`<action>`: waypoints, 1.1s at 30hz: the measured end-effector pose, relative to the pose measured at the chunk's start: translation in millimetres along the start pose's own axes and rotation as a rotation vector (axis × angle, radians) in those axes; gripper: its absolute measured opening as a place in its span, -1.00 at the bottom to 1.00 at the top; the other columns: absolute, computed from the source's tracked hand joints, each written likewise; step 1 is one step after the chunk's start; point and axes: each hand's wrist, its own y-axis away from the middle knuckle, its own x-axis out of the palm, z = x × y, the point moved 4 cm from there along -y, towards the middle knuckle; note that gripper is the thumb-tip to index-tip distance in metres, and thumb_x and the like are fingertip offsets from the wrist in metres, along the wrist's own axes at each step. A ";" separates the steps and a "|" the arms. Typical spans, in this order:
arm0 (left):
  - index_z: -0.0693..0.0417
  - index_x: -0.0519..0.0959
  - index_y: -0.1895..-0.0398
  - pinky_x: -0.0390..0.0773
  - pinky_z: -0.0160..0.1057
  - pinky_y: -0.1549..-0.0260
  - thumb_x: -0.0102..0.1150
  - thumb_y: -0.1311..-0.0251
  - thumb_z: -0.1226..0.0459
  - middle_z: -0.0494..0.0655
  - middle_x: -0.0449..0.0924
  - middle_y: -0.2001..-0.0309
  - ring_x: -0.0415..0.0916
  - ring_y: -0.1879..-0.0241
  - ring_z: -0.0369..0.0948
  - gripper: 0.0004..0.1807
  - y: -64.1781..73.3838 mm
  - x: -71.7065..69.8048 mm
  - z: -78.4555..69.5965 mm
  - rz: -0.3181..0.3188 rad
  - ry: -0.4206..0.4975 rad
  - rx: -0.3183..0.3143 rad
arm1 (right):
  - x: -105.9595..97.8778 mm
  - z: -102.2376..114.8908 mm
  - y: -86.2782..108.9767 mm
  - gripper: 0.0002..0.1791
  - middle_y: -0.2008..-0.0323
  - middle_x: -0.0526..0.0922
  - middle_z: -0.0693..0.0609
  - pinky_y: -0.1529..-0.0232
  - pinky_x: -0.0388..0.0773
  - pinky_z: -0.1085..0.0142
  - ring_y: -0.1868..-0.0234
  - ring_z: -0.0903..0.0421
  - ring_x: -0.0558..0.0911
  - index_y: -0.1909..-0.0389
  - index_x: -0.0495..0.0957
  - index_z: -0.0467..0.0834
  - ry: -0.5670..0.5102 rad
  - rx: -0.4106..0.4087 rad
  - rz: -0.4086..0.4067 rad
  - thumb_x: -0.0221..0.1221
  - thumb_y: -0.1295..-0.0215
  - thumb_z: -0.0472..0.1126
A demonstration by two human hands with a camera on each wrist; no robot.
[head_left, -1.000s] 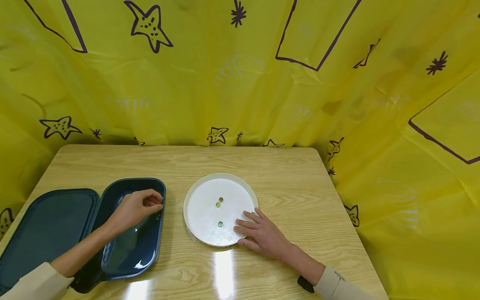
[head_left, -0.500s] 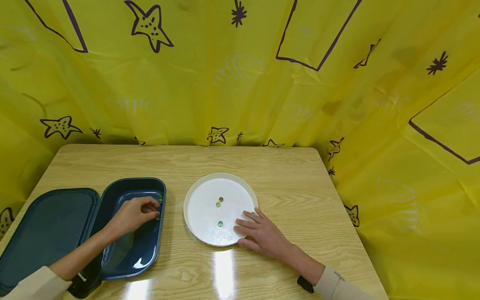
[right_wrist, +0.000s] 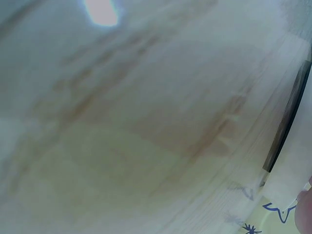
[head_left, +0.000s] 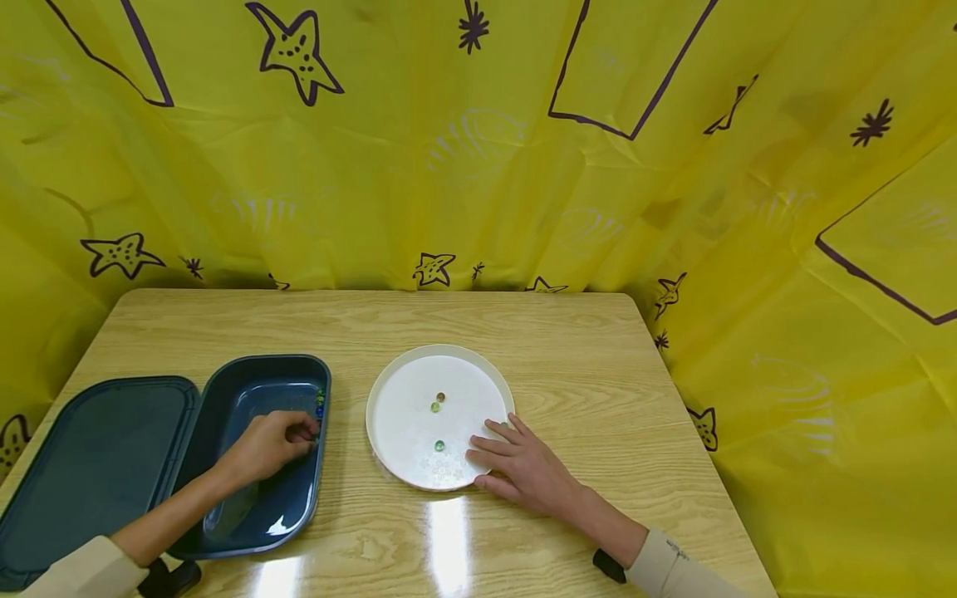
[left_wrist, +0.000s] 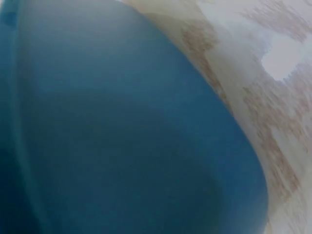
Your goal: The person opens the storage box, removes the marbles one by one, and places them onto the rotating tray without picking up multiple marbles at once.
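Note:
My left hand (head_left: 269,444) reaches into a dark blue container (head_left: 265,531) with its fingers curled, thumb and fingertips at a green marble (head_left: 316,438) by the right wall. Several green and blue marbles (head_left: 320,407) line that wall, just beyond the fingers. To the right lies a round white plate (head_left: 404,448) with a raised rim. On it sit a brown marble (head_left: 441,397), a yellow-green marble (head_left: 435,407) and a green marble (head_left: 439,446). My right hand (head_left: 527,469) rests with spread fingers over the plate's right rim. The left wrist view shows only blue container surface (left_wrist: 136,136) and tabletop.
A dark blue lid (head_left: 97,465) lies flat against the container's left side. The wood-grain table (head_left: 583,365) ends at a yellow patterned curtain (head_left: 478,183) behind and to the right. Light reflects off the table near the front.
My left hand has lowered into the container and come toward the front along its right wall, uncovering marbles behind it. My right hand and the plate have stayed put.

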 end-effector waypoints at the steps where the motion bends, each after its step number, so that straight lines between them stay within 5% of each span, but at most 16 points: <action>1: 0.20 0.65 0.32 0.59 -0.29 0.41 0.31 -0.10 0.51 -0.17 0.63 0.39 0.58 0.39 -0.21 -0.89 0.0 0.5 0.2 0.001 0.001 -0.002 | 0.0 0.0 -0.1 -0.52 -0.23 0.57 0.05 -0.41 0.12 -0.09 -0.36 -0.07 0.41 -0.19 0.63 -0.05 0.000 0.001 0.001 0.01 -0.53 0.14; 33: 0.20 0.70 0.36 0.59 -0.30 0.45 0.31 -0.08 0.51 -0.17 0.64 0.41 0.56 0.43 -0.27 -0.90 0.5 -1.0 -3.5 0.006 -0.054 0.031 | 0.0 -0.1 0.5 -0.48 -0.23 0.57 0.04 -0.41 0.12 -0.10 -0.36 -0.08 0.41 -0.18 0.64 -0.05 0.007 -0.002 -0.005 -0.07 -0.55 0.18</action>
